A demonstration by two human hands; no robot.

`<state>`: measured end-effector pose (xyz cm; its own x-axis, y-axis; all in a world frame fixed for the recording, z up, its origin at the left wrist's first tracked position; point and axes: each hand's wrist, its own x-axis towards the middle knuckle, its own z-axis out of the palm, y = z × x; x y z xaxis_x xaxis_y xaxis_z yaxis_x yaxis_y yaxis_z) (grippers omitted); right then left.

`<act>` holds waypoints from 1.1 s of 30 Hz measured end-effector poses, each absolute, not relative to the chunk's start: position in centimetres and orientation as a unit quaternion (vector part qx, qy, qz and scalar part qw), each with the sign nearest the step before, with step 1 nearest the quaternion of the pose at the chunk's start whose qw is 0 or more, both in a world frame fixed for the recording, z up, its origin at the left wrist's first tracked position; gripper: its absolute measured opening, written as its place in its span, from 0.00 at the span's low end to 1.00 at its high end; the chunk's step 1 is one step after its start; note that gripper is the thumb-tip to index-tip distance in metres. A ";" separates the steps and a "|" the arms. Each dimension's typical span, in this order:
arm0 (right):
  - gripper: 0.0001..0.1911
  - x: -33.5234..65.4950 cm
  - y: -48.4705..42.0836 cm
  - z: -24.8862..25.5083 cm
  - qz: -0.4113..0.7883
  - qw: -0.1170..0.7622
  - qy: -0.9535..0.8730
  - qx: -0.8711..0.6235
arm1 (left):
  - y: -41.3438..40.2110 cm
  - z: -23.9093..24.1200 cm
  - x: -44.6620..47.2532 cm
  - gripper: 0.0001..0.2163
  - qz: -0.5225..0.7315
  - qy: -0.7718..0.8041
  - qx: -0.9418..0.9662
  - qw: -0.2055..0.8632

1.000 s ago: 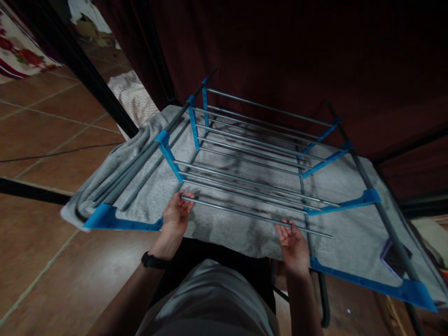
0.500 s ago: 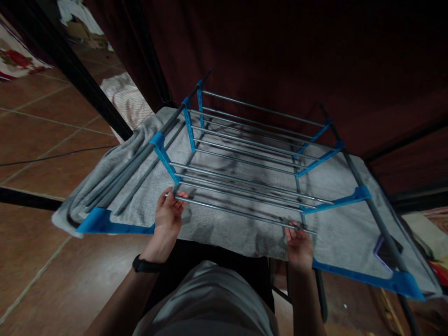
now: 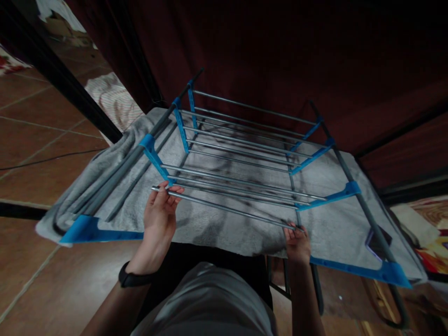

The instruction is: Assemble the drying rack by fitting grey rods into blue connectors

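A loose grey metal rod runs across the front of a drying rack frame made of grey rods and blue plastic brackets. My left hand pinches the rod near its left end, close to a blue bracket. At the rod's right end my right hand holds it with curled fingers. The rack lies on a grey towel spread over a surface in front of me.
A phone lies on the towel at the right. Blue corner brackets and grey tubes edge the towel. Brown tiled floor lies to the left, with a black cable and a striped cloth. A dark curtain hangs behind.
Both hands have slid the rod to the left; its left end now sticks out past my left hand. The view has shifted slightly right.
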<state>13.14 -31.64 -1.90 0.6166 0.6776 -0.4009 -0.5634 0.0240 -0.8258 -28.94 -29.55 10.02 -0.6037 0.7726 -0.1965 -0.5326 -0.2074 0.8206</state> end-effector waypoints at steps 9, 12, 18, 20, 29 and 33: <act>0.16 11.8 -31.5 -2.0 0.473 0.681 -0.073 -0.554 | -31.4 13.0 -24.0 0.21 0.731 0.449 0.242 0.454; 0.16 11.1 -31.6 -1.6 0.488 0.675 -0.064 -0.549 | -31.8 13.7 -22.6 0.27 0.713 0.442 0.275 0.470; 0.18 8.5 -32.1 -0.6 0.537 0.662 -0.052 -0.520 | -32.4 13.8 -20.4 0.28 0.677 0.427 0.325 0.504; 0.19 7.5 -32.5 -0.4 0.549 0.652 -0.062 -0.519 | -32.4 13.7 -19.9 0.27 0.674 0.429 0.330 0.502; 0.15 5.7 -33.9 -0.6 0.577 0.606 -0.099 -0.539 | -31.8 14.1 -20.2 0.19 0.674 0.432 0.358 0.481; 0.12 5.1 -34.3 -0.4 0.593 0.589 -0.101 -0.540 | -31.7 13.9 -20.1 0.17 0.664 0.441 0.380 0.468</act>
